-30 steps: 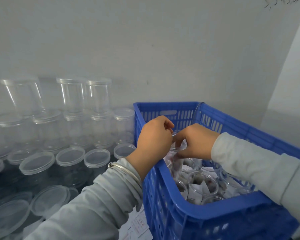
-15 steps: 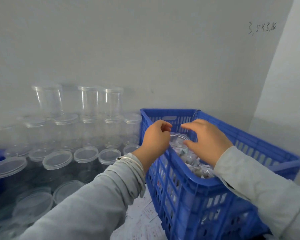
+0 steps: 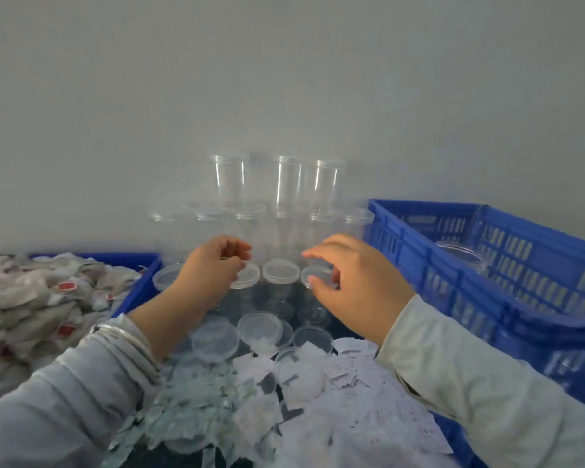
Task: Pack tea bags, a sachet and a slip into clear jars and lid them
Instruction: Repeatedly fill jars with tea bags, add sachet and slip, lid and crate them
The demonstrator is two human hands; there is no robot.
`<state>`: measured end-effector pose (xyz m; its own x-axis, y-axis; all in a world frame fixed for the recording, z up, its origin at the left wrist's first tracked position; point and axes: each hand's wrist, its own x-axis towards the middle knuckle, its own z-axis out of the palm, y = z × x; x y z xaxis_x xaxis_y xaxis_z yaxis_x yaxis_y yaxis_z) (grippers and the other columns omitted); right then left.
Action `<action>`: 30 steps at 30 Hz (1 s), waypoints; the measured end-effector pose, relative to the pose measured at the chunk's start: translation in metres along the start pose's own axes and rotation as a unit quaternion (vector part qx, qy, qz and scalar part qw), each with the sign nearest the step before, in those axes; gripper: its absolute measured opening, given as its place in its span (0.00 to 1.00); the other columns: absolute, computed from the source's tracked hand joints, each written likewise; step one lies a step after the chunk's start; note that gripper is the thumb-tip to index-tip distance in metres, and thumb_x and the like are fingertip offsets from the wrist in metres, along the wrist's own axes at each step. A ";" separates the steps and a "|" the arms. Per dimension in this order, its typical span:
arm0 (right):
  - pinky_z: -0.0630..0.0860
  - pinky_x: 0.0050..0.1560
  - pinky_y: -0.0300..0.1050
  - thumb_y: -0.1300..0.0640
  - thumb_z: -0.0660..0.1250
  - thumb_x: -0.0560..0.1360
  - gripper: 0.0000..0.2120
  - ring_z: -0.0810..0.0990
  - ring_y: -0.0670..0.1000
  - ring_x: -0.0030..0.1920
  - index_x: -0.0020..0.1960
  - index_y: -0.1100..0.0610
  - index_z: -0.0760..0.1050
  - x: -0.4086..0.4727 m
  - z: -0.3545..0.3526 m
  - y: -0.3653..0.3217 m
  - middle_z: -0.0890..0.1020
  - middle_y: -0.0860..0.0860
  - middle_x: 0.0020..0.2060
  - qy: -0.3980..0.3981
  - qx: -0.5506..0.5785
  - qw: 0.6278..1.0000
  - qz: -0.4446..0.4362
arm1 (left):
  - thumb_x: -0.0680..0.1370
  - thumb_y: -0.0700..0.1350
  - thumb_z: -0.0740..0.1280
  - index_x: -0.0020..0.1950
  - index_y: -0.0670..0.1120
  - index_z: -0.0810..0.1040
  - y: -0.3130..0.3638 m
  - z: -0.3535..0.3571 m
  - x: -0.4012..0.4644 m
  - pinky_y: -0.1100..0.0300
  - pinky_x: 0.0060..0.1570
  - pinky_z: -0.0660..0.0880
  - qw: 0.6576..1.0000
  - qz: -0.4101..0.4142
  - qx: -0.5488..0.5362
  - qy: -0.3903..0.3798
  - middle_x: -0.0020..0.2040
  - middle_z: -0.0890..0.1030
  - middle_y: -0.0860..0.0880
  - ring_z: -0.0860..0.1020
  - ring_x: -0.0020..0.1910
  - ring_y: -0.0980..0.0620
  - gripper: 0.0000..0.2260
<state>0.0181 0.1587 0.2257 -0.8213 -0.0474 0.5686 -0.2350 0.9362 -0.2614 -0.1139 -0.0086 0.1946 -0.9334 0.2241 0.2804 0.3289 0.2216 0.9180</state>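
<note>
Both hands hover over the row of lidded clear jars (image 3: 280, 271). Right hand (image 3: 347, 271), loosely spread and empty, sits nearest the right-end jar (image 3: 318, 276), directly ahead; left hand (image 3: 213, 265) looks curled, holding nothing I can see.

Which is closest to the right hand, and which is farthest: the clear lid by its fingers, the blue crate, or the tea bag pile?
From the right hand, in the head view:
1. Clear lid, right at its fingertips.
2. Blue crate, just to its right.
3. Tea bag pile, far off on the left, beyond the left hand.
</note>
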 end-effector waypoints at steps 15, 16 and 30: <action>0.66 0.63 0.40 0.66 0.59 0.75 0.24 0.71 0.53 0.65 0.70 0.52 0.70 0.000 0.220 -0.008 0.69 0.53 0.66 -0.321 -0.017 0.941 0.105 | 0.76 0.39 0.63 0.44 0.53 0.77 -0.127 -0.193 -0.081 0.63 0.29 0.68 0.932 -0.108 0.259 0.230 0.37 0.77 0.57 0.75 0.33 0.54 0.09; 0.66 0.66 0.41 0.65 0.59 0.75 0.25 0.69 0.53 0.66 0.71 0.51 0.68 -0.001 0.229 -0.010 0.68 0.53 0.67 -0.318 -0.016 0.942 0.109 | 0.76 0.39 0.63 0.45 0.54 0.76 -0.130 -0.196 -0.080 0.63 0.29 0.67 0.925 -0.100 0.288 0.228 0.37 0.76 0.59 0.75 0.33 0.56 0.09; 0.65 0.64 0.43 0.59 0.56 0.77 0.24 0.66 0.53 0.66 0.73 0.50 0.61 -0.016 0.267 -0.037 0.68 0.52 0.65 -0.262 -0.026 0.958 0.112 | 0.76 0.50 0.64 0.72 0.49 0.66 -0.180 -0.230 -0.070 0.50 0.71 0.57 0.723 -0.237 0.647 -0.055 0.72 0.65 0.45 0.63 0.71 0.45 0.24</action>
<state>-0.0990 0.0316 0.0183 -0.9996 0.0000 0.0294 -0.0084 0.9586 -0.2847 -0.1403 -0.2828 0.0744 -0.9917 -0.1094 -0.0682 -0.0986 0.9843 -0.1465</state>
